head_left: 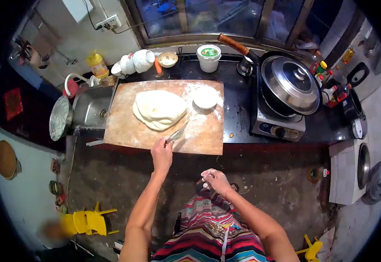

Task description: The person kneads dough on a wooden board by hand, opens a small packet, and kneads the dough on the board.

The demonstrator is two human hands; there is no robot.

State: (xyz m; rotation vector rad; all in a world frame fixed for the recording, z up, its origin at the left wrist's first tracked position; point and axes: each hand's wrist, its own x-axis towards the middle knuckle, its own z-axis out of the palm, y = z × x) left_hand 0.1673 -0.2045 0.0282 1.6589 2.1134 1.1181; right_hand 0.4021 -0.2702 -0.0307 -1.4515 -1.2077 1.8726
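My left fingers (160,142) grip a knife (178,132) beside the dough (160,109); my right fingers (208,174) bend, whitened; whether shut, I cannot tell.

- on our rectangular wooden board (127,131), we have pale soft dough (160,107)
- right of the dough, we see a round white bowl (205,97)
- left of our board, a steel sink (93,105)
- behind it, a white plastic tub (208,60)

The domed silver metal lid (291,82) hides the black metal wok's (269,104) inside; a round brown shape (53,229) is blurred beyond telling.
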